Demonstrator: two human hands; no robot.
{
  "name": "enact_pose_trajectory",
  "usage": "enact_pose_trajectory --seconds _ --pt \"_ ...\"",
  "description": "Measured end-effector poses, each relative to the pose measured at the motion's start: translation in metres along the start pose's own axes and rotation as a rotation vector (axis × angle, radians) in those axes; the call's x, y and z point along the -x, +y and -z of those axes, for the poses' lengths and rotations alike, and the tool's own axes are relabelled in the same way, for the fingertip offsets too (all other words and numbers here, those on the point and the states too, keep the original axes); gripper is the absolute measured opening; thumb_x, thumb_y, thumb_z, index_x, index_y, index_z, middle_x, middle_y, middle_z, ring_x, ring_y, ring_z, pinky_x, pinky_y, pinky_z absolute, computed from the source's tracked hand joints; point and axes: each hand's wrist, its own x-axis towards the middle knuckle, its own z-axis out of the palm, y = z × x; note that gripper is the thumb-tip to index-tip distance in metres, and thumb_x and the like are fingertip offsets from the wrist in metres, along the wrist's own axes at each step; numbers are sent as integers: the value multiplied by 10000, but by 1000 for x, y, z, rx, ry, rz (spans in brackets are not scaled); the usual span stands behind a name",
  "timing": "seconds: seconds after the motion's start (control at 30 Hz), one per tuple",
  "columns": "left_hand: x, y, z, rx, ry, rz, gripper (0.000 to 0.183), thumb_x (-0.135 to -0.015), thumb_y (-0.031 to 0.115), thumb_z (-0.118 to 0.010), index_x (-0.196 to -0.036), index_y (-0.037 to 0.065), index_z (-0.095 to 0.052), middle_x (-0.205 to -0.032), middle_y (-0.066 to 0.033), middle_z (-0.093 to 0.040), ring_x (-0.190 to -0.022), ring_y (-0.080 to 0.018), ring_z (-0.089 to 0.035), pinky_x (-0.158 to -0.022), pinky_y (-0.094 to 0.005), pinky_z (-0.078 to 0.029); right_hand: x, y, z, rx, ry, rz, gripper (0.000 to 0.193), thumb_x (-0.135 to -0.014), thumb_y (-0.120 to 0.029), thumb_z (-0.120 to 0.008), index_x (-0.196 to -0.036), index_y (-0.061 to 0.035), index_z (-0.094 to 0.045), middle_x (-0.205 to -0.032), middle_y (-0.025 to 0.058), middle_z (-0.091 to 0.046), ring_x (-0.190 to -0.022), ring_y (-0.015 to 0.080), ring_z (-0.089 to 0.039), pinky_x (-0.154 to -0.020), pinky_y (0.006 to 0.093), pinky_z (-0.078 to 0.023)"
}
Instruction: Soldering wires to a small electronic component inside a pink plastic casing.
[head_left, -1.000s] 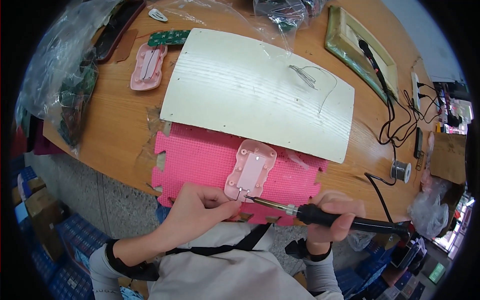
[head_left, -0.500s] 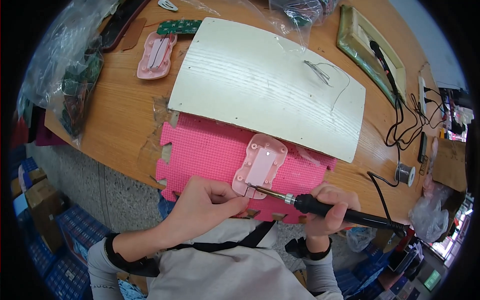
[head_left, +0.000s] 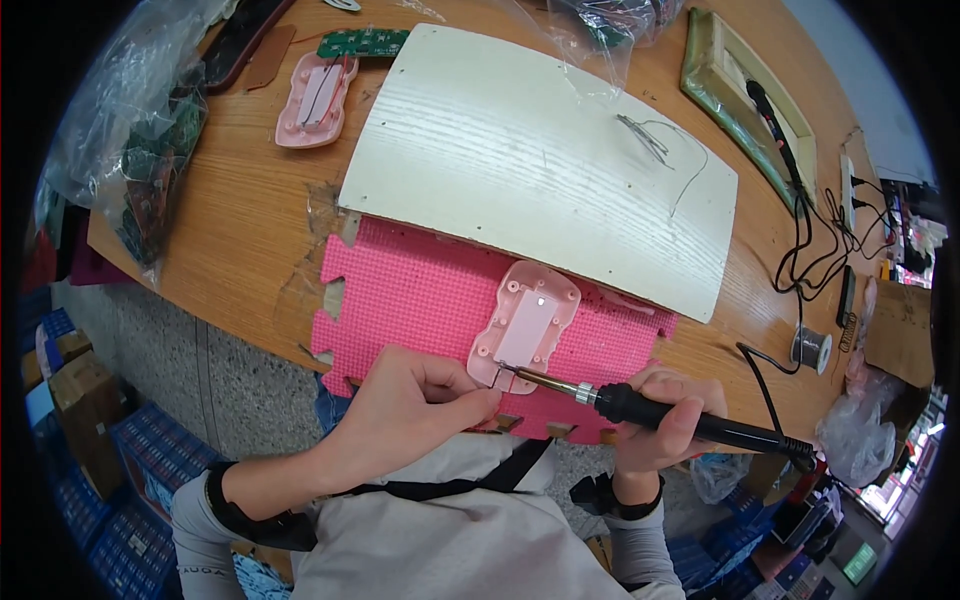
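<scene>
A pink plastic shell with a raised rectangular middle lies open on the pink foam mat. My left hand is closed in a pinch at the shell's near end. A thin dark wire runs from its fingertips to the shell. My right hand grips a black-handled soldering iron from the right. The iron's tip meets the near left part of the shell, just beyond my left fingertips. The exact contact is too small to make out.
A pale board lies beyond the mat, with thin wires on it. Far left are another pink shell, a green circuit board and a bag of boards. At right stand a solder spool, black cords and a second iron.
The whole view has shifted slightly. My hands, the soldering iron and the shell keep nearly the same places relative to each other.
</scene>
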Motion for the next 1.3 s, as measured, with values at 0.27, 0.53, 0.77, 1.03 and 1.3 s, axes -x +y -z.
enact_pose_trajectory --seconds 0.27,0.53,0.77,1.03,1.3 --pt "1 0 -1 15 5 -5 127 -778 84 -611 -761 -39 -635 -681 -88 -630 -610 -78 -588 -543 -169 -455 2 5 4 10 57 67 313 -867 -263 -423 -688 -6 -434 -414 50 -385 -295 99 -362 -311 198 -316" --pt "1 -1 0 1 0 -13 130 -786 90 -604 -777 -36 -636 -684 -83 -630 -615 -75 -587 -548 -167 -454 2 3 -1 -36 48 33 307 -868 -258 -424 -686 -11 -433 -413 48 -383 -295 104 -356 -304 201 -312" --pt "1 -1 -1 25 21 -28 126 -777 68 -589 -755 -46 -638 -655 -68 -621 -602 -59 -567 -534 -171 -450 2 3 -2 -43 83 37 307 -870 -261 -423 -686 -16 -433 -416 45 -382 -295 99 -355 -305 201 -316" --pt "2 1 -1 22 26 -22 129 -777 65 -587 -759 -54 -634 -665 -80 -624 -614 -71 -580 -540 -174 -458 1 2 -1 -60 51 36 308 -866 -264 -425 -685 -14 -431 -418 49 -378 -295 102 -353 -307 198 -314" --pt "2 0 -1 22 31 -21 127 -779 58 -582 -768 -59 -632 -674 -87 -627 -624 -77 -585 -551 -177 -469 3 1 1 -57 15 13 295 -859 -245 -431 -682 -9 -430 -464 75 -423 -326 121 -390 -312 213 -325"
